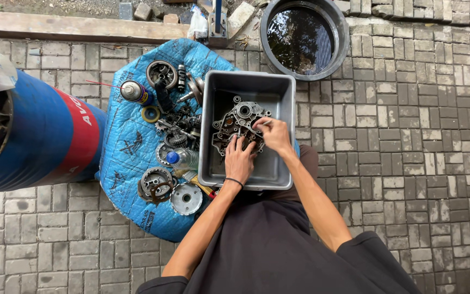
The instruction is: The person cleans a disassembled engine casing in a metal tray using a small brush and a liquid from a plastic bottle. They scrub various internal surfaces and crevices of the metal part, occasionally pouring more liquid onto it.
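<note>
A brick-paved floor fills the view from above. At left lies a blue and red drum on its side. At the top is a round black tub of dark water. A blue tarp spreads between them, strewn with gears, a spray can and a small bottle. A grey tray sits on the tarp's right edge, holding a metal engine case. The left hand, a black band on its wrist, presses flat and open on the case's near edge. The right hand rests on the case's right side, fingers pinched around a thin pale tool.
</note>
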